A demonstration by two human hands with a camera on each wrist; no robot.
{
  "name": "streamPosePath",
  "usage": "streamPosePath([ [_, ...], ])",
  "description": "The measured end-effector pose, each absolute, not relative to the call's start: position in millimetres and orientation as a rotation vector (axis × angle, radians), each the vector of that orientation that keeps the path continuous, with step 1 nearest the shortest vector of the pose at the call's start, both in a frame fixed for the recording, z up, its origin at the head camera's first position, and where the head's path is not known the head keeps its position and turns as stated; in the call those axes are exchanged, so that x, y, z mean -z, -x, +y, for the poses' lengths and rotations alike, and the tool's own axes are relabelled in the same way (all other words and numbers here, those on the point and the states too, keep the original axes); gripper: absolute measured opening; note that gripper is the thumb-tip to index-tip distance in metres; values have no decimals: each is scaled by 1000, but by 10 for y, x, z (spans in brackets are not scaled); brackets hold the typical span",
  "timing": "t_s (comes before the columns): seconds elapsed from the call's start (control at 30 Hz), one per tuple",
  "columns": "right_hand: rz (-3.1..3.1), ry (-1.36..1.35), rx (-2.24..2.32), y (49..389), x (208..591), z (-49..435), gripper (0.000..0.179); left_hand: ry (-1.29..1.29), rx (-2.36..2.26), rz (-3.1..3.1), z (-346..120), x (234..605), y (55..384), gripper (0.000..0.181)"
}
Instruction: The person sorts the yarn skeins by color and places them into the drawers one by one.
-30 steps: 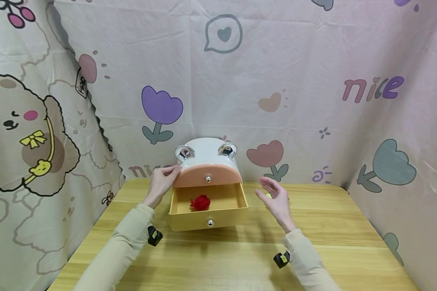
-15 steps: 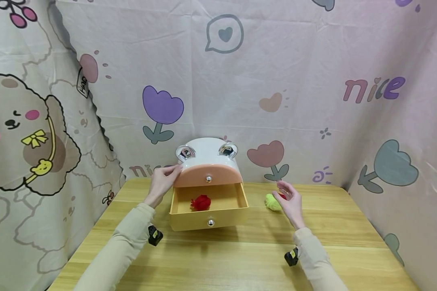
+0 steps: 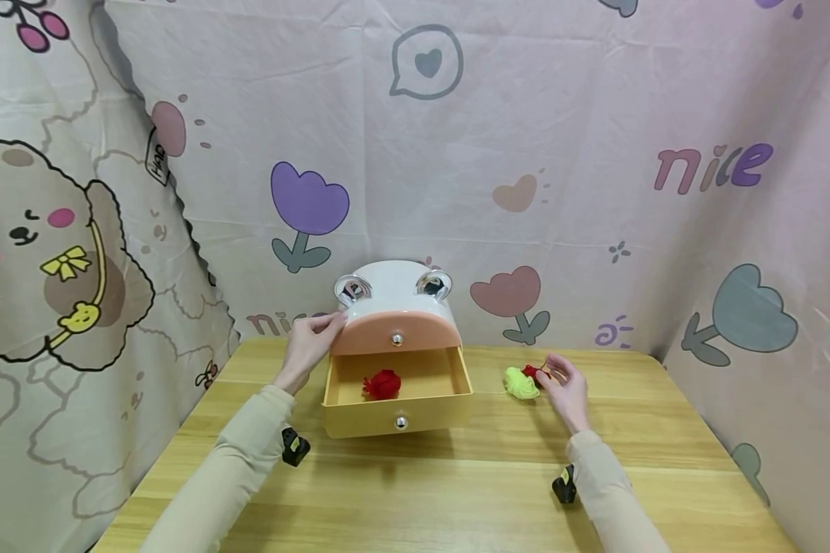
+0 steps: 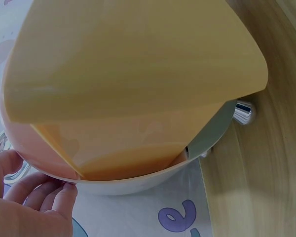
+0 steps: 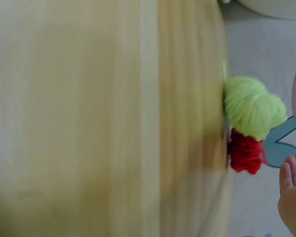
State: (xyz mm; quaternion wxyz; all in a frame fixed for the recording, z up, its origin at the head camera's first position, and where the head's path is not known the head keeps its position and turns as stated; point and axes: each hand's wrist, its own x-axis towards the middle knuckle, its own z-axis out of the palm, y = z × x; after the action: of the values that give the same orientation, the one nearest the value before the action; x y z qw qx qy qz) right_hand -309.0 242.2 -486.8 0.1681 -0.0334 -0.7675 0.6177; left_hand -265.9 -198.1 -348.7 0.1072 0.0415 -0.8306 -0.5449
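Item: red yarn bundle [image 5: 245, 151], compact, lumpy, on the worktop [image 3: 422, 499], against a wound lime ball [image 3: 520, 384]. My right hand [image 3: 567, 393] is beside it, thumb and fingers apart; contact unclear. Item: white-and-peach cabinet [image 3: 396, 290], left edge clamped in the fingers of my left hand [image 3: 308, 349]; yellow drawer [image 3: 363, 422] pulled out, tufted red ball [image 3: 385, 384] inside.

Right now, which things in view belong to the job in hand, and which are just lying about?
Likely the job: left hand, holding the cabinet; open drawer; red yarn inside; right hand, near second red yarn; green yarn beside that.

Just surroundings: table; backdrop.
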Motion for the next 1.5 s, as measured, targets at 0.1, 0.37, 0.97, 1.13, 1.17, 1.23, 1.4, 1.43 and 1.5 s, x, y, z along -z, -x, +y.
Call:
streamPosePath([
  [0.1,-2190,103,-1752,3112,4905,2464,47,-126,1598,-2444,-1978,3482,2658,47],
  [0.37,-2262,110,-1689,3149,4989,2548,48,-124,1600,-2439,-1969,3483,2656,46],
  [0.97,-2492,76,-1617,3258,5048,2595,55,-133,1597,-2454,-1972,3491,2665,48],
  [1.13,-2532,40,-1565,3299,5079,2581,54,-133,1599,-2450,-1972,3484,2662,47],
  [1.17,-2543,41,-1557,3311,5089,2578,54,-134,1601,-2448,-1973,3483,2661,47],
  [1.23,-2559,46,-1545,3334,5107,2572,55,-133,1604,-2446,-1973,3479,2658,47],
  [1.4,-2603,68,-1487,3363,5119,2555,56,-132,1614,-2445,-1975,3480,2660,46],
  [1.43,-2611,69,-1472,3364,5117,2551,56,-132,1613,-2445,-1974,3479,2660,46],
  [1.5,-2619,75,-1457,3362,5107,2547,55,-131,1612,-2445,-1973,3479,2661,46],
])
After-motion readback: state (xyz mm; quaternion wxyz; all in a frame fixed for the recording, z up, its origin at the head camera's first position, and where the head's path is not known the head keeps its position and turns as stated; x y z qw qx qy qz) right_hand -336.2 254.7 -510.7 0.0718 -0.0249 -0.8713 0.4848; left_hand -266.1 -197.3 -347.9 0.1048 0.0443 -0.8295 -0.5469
